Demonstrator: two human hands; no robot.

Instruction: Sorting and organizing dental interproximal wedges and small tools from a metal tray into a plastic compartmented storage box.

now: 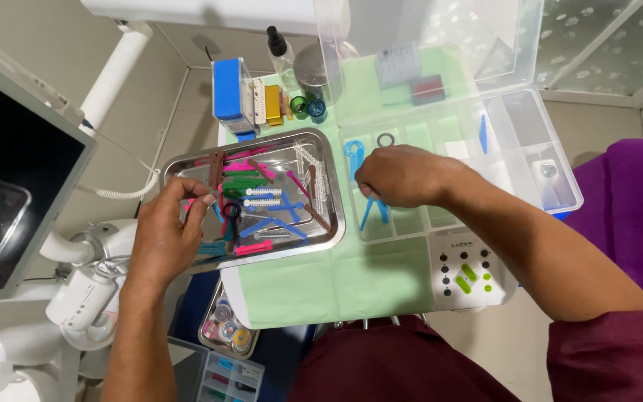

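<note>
Steel gleams under the left hand, which hovers over the near-left corner of a shallow stainless tray. Its thumb and forefinger are pinched narrow on a small pink plastic piece at the fingertips, while the other fingers curl loosely below. Just beyond those fingertips, inside the tray, lie many small plastic sticks: a brown toothed strip, green sticks, blue sticks, a white beaded strip and a pink stick by the near rim.

The right hand reaches into a clear plastic compartment box just right of the tray, knuckles up and fingers bent downward into a left-hand compartment; whether those fingers grip anything cannot be told, since the back of the hand hides them. Blue plastic pieces show directly beneath the fingers, a blue ring-ended piece lies just left of them, and a small metal ring sits just past the knuckles. Both tray and box rest on a pale green cloth. Below the left wrist sits a smaller tray of little round pots.
</note>
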